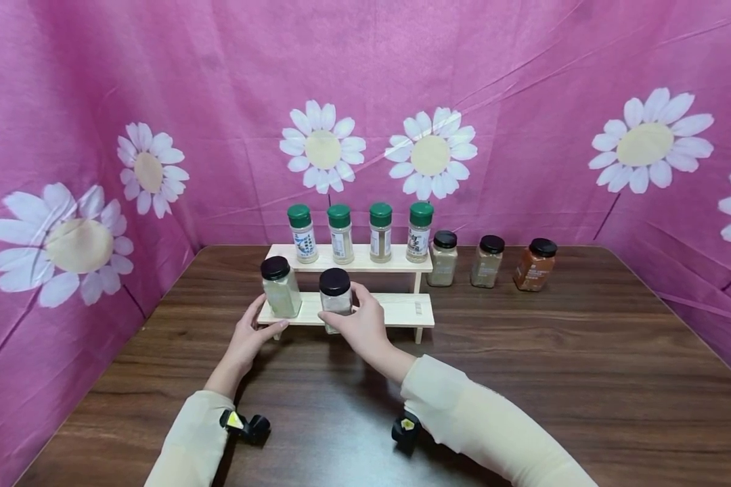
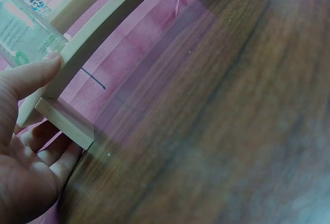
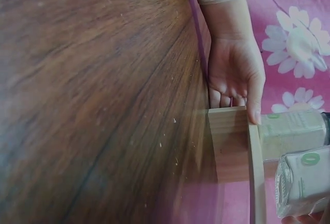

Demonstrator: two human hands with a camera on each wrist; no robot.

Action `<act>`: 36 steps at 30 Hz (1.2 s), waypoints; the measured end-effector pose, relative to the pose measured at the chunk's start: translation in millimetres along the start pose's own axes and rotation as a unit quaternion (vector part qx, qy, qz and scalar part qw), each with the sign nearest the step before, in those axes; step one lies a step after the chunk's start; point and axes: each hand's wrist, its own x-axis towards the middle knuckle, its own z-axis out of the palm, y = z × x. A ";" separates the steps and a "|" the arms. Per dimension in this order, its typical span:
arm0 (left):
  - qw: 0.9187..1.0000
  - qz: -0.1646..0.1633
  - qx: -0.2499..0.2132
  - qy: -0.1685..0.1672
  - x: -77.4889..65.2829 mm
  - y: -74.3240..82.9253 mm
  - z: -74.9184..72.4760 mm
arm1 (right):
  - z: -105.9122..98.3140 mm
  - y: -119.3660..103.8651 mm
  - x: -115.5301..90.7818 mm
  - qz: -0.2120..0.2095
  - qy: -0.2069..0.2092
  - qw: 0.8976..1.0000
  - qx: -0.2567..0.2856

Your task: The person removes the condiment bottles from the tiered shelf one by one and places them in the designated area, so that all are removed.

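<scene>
My right hand (image 1: 365, 325) grips a square glass spice jar (image 1: 336, 302) with a black lid and pale contents. In the head view this jar overlaps the front edge of the lower step of a two-step wooden spice rack (image 1: 402, 311); the right wrist view shows it just above that step. My left hand (image 1: 248, 341) holds the left end of the lower step, thumb on its front edge and fingers around beneath, as the left wrist view shows. Another black-lidded jar (image 1: 282, 291) with pale green powder stands on that step, beside the left hand.
Several green-capped shakers (image 1: 380, 237) stand in a row on the upper step. Right of the rack, on the brown wooden table (image 1: 554, 379), are two black-lidded jars with greenish powder (image 1: 442, 264) and one with reddish powder (image 1: 533, 270). A pink daisy curtain (image 1: 237, 155) hangs behind.
</scene>
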 end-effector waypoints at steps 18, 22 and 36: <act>1.000 0.003 0.000 0.001 -0.3 -0.9 -0.8 | -41.9 -5.2 -6.1 0.004 0.000 1.000 0.001; 1.000 0.001 0.001 -0.001 -0.8 -0.5 -0.4 | -53.7 -4.3 -6.7 -0.003 0.002 1.000 0.002; 1.000 0.003 0.002 -0.002 -0.7 1.1 1.1 | -97.6 3.4 -4.6 0.009 0.016 1.000 -0.004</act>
